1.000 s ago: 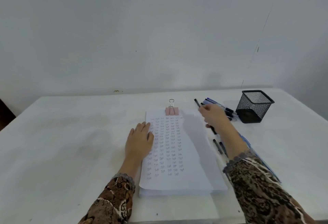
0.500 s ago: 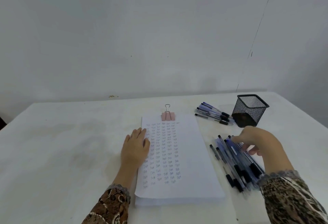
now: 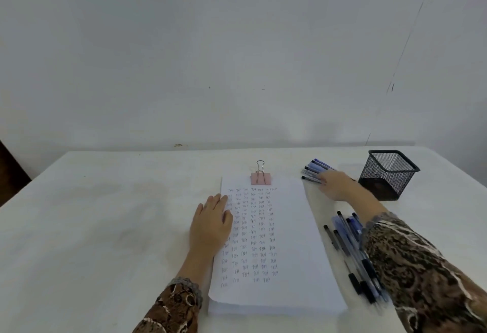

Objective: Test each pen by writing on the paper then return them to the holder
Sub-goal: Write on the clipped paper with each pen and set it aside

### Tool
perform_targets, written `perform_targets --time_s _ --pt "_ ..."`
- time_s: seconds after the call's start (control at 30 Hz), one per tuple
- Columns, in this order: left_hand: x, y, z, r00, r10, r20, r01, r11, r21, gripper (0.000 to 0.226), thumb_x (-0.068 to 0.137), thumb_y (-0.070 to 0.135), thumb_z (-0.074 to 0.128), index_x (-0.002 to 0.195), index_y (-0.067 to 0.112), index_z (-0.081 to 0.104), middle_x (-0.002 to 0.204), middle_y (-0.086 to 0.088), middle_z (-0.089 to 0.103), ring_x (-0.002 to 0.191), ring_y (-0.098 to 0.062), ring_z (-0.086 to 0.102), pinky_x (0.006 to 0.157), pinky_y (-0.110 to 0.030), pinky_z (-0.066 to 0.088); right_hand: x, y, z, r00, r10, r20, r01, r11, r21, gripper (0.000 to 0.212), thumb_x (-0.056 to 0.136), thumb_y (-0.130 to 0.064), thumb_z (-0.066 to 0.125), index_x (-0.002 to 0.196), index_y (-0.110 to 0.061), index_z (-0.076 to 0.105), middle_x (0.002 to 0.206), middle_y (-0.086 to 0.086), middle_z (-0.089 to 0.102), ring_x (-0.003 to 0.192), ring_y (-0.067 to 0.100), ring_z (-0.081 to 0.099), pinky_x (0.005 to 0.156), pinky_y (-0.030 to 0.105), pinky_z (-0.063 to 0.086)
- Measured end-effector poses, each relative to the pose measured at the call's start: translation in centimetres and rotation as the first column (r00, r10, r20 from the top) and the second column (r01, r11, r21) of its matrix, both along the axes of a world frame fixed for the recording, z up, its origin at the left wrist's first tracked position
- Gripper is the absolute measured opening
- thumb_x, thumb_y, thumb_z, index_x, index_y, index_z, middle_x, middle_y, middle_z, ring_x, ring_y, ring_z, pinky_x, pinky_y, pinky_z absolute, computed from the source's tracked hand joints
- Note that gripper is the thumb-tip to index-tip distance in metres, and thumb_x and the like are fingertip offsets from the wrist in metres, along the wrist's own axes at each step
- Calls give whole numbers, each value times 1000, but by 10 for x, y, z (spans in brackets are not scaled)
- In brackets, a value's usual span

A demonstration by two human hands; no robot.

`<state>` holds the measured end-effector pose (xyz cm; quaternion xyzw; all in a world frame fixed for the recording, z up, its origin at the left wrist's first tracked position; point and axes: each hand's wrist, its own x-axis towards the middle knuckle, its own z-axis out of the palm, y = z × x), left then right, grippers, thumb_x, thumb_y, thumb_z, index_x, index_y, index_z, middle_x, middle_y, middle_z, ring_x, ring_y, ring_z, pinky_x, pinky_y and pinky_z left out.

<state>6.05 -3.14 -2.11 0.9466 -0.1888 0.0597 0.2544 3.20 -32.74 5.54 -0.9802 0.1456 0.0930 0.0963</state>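
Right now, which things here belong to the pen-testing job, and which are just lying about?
Job: paper stack, mesh holder, pens beside the holder, pens by the right sleeve, left hand, right hand.
Just there: pink binder clip, white table.

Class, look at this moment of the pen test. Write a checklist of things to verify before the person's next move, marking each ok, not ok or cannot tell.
1. Left hand lies flat on the paper, steadying it: ok.
2. Binder clip grips the top edge of the paper stack: ok.
3. Right hand is at the far pile of pens: ok.
4. Right hand has a pen in its fingers: cannot tell.
5. Mesh holder stands upright, just beyond the right hand: ok.
6. Pens returned to the holder: not ok; the far pile and the near pile both lie on the table.
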Motion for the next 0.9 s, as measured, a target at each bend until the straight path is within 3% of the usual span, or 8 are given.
perform_targets --time_s 0.07,0.23,0.4,0.5,0.6,0.67,0.73,0.9 --pt "1 0 -1 1000 2 -3 -2 1000 -8 45 97 25 32 141 17 33 148 2 31 136 -13 25 115 -30 14 10 -6 -18 1000 9 17 -8 998 -59 20 94 -4 40 94 -17 56 113 6 57 100 24 52 75 25 33" --pt "2 0 -3 1000 -1 1 1 1000 -12 45 97 25 32 142 17 32 149 2 30 138 -11 22 115 -29 9 21 -9 -40 984 -87 158 104 989 -106 24 92 -15 51 113 -10 60 120 9 54 114 28 51 91 37 47" --pt "3 0 -4 1000 -1 10 1 1000 -1 47 97 29 26 142 17 32 149 2 30 139 -10 21 115 -28 8 13 6 -26 962 -94 258 173 938 -299 20 96 -7 37 108 -15 50 103 6 56 96 27 57 83 37 41" --pt "4 0 -5 1000 -5 9 5 1000 12 51 94 32 22 142 17 32 149 1 30 139 -11 22 116 -30 10 7 17 -9 789 -221 573 79 962 262 16 98 -3 32 103 -10 45 91 8 53 79 28 53 65 31 39" --pt "3 0 -5 1000 -9 10 9 1000 7 54 92 34 21 142 17 32 149 1 30 139 -11 21 115 -29 9 12 35 5 621 -627 471 -236 424 874 16 102 -15 29 94 -22 40 73 1 50 55 13 42 47 17 35" --pt "2 0 -5 1000 -6 9 6 1000 0 48 96 30 26 142 17 32 149 1 29 140 -11 20 115 -29 7 14 50 7 647 -745 162 -359 -110 927 31 101 -40 28 79 -22 41 55 -2 41 44 11 33 48 23 28" --pt "2 0 -4 1000 -3 9 3 1000 -16 46 97 26 31 142 17 32 149 1 29 140 -12 20 116 -29 8 14 60 -2 708 -705 -43 -395 -446 803 60 88 -70 21 63 -18 37 48 -4 29 43 14 24 50 27 21" --pt "2 1 -4 1000 -7 27 8 1000 -8 47 96 29 26 141 16 33 149 1 31 139 -12 22 115 -28 8 11 80 -33 702 -686 -191 -472 -648 598 54 61 -68 47 46 -18 30 46 -3 20 41 16 21 53 28 17"
